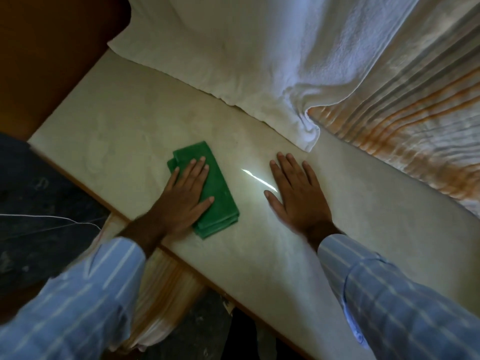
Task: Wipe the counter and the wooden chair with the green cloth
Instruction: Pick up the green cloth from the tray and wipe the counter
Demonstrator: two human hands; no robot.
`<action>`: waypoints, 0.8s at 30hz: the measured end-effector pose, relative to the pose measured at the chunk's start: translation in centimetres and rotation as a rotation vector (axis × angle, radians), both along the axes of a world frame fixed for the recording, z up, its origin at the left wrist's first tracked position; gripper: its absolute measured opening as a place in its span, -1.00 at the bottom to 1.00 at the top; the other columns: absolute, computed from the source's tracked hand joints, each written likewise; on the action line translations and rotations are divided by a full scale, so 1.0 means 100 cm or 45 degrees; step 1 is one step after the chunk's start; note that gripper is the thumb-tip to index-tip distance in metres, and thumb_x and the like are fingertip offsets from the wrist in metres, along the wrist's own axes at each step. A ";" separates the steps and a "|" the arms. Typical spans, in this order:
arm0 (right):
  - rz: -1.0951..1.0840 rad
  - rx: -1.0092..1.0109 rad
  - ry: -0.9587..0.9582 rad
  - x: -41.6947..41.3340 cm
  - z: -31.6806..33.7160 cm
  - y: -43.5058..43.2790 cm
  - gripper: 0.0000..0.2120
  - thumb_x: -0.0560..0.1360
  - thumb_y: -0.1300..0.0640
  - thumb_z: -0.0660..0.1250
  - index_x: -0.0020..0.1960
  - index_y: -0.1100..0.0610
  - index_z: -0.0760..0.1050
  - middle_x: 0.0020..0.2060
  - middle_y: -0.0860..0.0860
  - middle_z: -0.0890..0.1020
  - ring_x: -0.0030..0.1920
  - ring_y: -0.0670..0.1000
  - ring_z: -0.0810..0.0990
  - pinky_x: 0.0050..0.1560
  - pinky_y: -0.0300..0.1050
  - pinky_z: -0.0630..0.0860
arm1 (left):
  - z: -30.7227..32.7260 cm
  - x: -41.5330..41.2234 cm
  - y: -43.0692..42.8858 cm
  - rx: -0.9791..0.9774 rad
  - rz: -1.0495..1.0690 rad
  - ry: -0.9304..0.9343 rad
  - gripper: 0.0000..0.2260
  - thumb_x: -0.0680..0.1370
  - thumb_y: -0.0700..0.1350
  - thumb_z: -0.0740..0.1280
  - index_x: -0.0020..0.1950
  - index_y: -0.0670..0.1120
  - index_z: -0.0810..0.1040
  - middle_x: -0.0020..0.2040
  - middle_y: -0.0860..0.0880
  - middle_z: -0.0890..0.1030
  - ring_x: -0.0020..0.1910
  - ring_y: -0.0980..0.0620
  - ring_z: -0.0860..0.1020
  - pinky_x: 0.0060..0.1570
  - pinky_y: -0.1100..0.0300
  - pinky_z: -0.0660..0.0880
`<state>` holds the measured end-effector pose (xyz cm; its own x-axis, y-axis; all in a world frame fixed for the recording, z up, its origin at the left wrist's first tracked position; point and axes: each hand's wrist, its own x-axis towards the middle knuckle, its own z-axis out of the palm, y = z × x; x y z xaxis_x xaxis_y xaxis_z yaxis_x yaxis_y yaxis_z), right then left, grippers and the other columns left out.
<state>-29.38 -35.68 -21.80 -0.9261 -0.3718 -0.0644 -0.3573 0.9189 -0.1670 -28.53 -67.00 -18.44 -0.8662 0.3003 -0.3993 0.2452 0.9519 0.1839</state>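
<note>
— Green cloth (207, 188)?
— Folded into a thick pad, pinned under the left hand (183, 201), flat on the pale counter (117, 120). Palm down, fingers (198, 165) loosely spread over the pad's near-left half; pressing, not pinching.
— Right hand (296, 197)?
— Just right of the cloth, apart from it, a bright glint on the counter between. Flat, fingers spread, bracing on bare stone, holding nothing.
— Handling?
— Probably light, soft, limp. Likely to bunch or unfold if pushed by one corner. Best driven under a flat palm at the middle of the pad.
— Beyond the fingertips?
— White towel (233, 61) draped onto the counter's far edge; striped fabric (402, 120) further right.
— Wooden chair?
— Cannot tell which brown surface, if any.
— Brands, labels, writing?
— None readable anywhere.
</note>
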 end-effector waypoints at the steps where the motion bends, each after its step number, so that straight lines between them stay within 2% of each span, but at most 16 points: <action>1: -0.001 -0.001 -0.007 0.000 0.000 0.000 -0.30 0.72 -0.27 -0.05 0.73 0.08 0.07 0.73 0.10 0.13 0.74 0.12 0.07 0.71 0.22 0.06 | 0.001 0.008 -0.004 0.013 -0.006 -0.018 -0.27 0.60 0.29 -0.10 0.65 -0.08 -0.16 0.65 -0.01 -0.21 0.60 0.05 -0.26 0.56 -0.03 -0.22; 4: 0.002 -0.004 -0.031 -0.001 0.000 -0.001 -0.30 0.72 -0.28 -0.05 0.74 0.07 0.04 0.73 0.09 0.09 0.74 0.11 0.03 0.71 0.23 0.05 | 0.001 0.000 -0.010 0.027 0.015 -0.038 -0.28 0.59 0.30 -0.12 0.65 -0.04 -0.18 0.64 0.04 -0.23 0.59 0.10 -0.29 0.55 0.01 -0.24; 10: -0.003 -0.020 -0.018 0.000 0.000 0.000 -0.30 0.72 -0.27 -0.03 0.74 0.08 0.05 0.73 0.09 0.10 0.74 0.10 0.04 0.71 0.23 0.06 | -0.008 -0.068 0.003 0.026 0.160 0.022 -0.33 0.66 0.17 0.07 0.65 -0.07 -0.13 0.66 0.00 -0.16 0.62 0.03 -0.18 0.55 -0.09 -0.19; 13: 0.001 -0.022 -0.004 0.000 0.000 0.000 -0.31 0.72 -0.26 -0.01 0.73 0.08 0.08 0.73 0.09 0.11 0.74 0.11 0.06 0.70 0.23 0.07 | -0.007 -0.091 0.015 0.010 0.182 0.000 -0.29 0.63 0.19 0.12 0.65 -0.08 -0.11 0.66 -0.01 -0.16 0.62 0.00 -0.17 0.55 -0.12 -0.17; 16: 0.004 -0.019 0.004 0.000 -0.001 0.000 -0.32 0.72 -0.25 -0.01 0.73 0.09 0.10 0.73 0.09 0.13 0.73 0.11 0.08 0.70 0.23 0.08 | -0.002 -0.073 0.016 0.058 -0.026 -0.034 -0.23 0.58 0.26 0.13 0.65 -0.05 -0.09 0.66 0.01 -0.17 0.62 0.01 -0.19 0.57 -0.13 -0.15; 19: 0.000 -0.011 0.005 0.000 -0.001 -0.001 -0.33 0.73 -0.25 -0.02 0.72 0.09 0.11 0.72 0.09 0.14 0.73 0.11 0.09 0.70 0.23 0.09 | 0.000 -0.024 0.001 0.152 -0.324 -0.024 -0.30 0.61 0.25 0.11 0.65 -0.02 -0.01 0.66 0.04 -0.14 0.62 0.06 -0.19 0.57 -0.03 -0.17; 22: 0.000 0.004 -0.002 0.000 -0.001 -0.001 -0.32 0.73 -0.25 -0.03 0.73 0.07 0.07 0.73 0.08 0.11 0.74 0.10 0.06 0.71 0.21 0.07 | 0.002 -0.004 -0.022 0.243 -0.361 -0.038 -0.37 0.65 0.25 0.08 0.65 0.02 0.03 0.66 0.11 -0.07 0.63 0.11 -0.12 0.56 0.10 -0.19; 24: -0.003 0.000 -0.003 0.000 -0.002 -0.001 -0.32 0.73 -0.26 -0.03 0.73 0.07 0.06 0.73 0.07 0.10 0.74 0.10 0.05 0.71 0.22 0.06 | 0.005 -0.014 -0.027 0.233 -0.304 -0.013 -0.39 0.65 0.24 0.06 0.64 0.04 0.05 0.66 0.12 -0.04 0.62 0.12 -0.10 0.57 0.06 -0.13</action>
<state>-29.42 -35.80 -21.96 -0.9267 -0.3700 -0.0664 -0.3551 0.9196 -0.1679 -29.96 -69.71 -17.98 -0.7587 0.5628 -0.3282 0.4555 0.8184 0.3503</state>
